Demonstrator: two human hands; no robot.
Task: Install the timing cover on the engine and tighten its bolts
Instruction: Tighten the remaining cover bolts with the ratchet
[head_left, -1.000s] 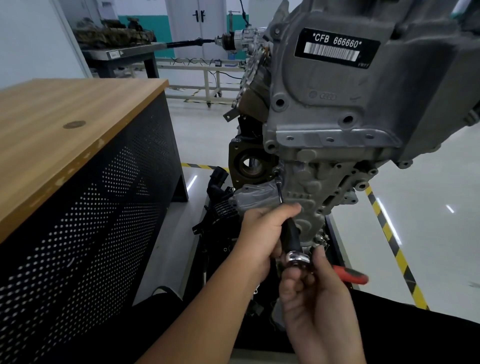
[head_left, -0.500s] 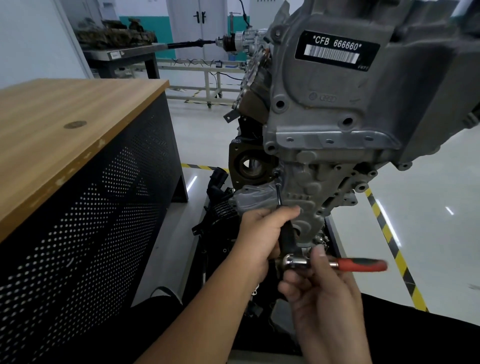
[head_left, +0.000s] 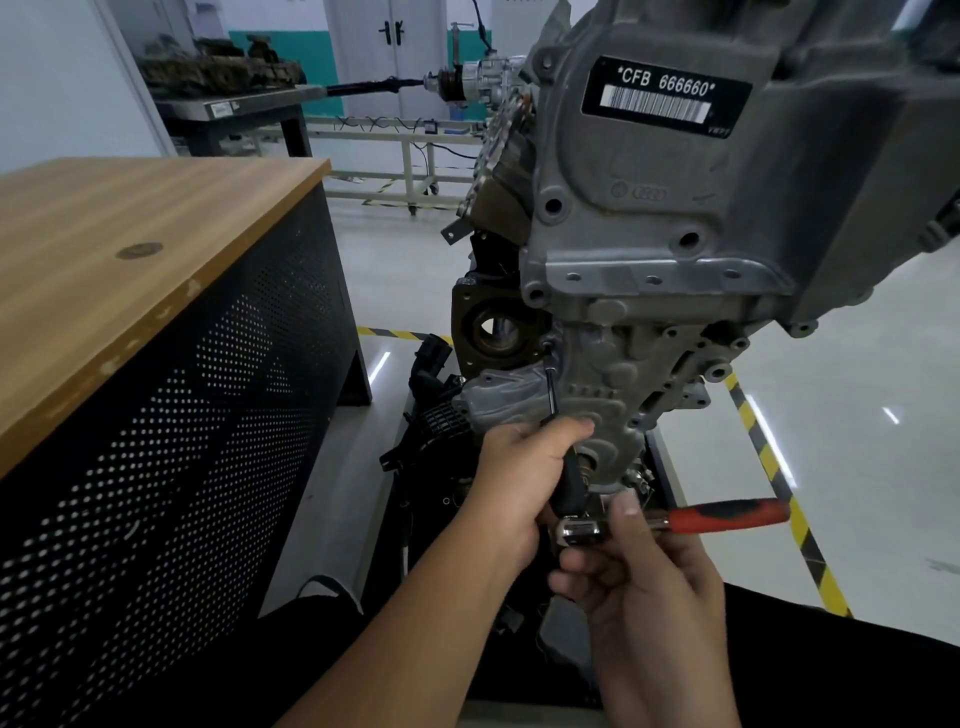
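The grey engine (head_left: 675, 218) hangs on a stand, its cast timing cover (head_left: 608, 395) facing me at the lower front. A thin extension bar (head_left: 550, 384) runs from a bolt (head_left: 546, 345) on the cover's left edge down to a ratchet head (head_left: 579, 530). My left hand (head_left: 519, 473) grips the black lower part of the bar. My right hand (head_left: 644, 571) holds the ratchet next to its head; the red handle (head_left: 727, 514) sticks out to the right. The bar's socket end at the bolt is too small to make out.
A wooden-topped cabinet (head_left: 156, 270) with black perforated sides stands close on the left. Black engine parts (head_left: 436, 405) lie on the stand base below the cover. Yellow-black floor tape (head_left: 779, 483) runs on the right. A bench with parts (head_left: 228, 83) is far behind.
The red ratchet handle has swung from pointing toward me and down to pointing out to the right, roughly level. My left hand has stayed on the extension bar.
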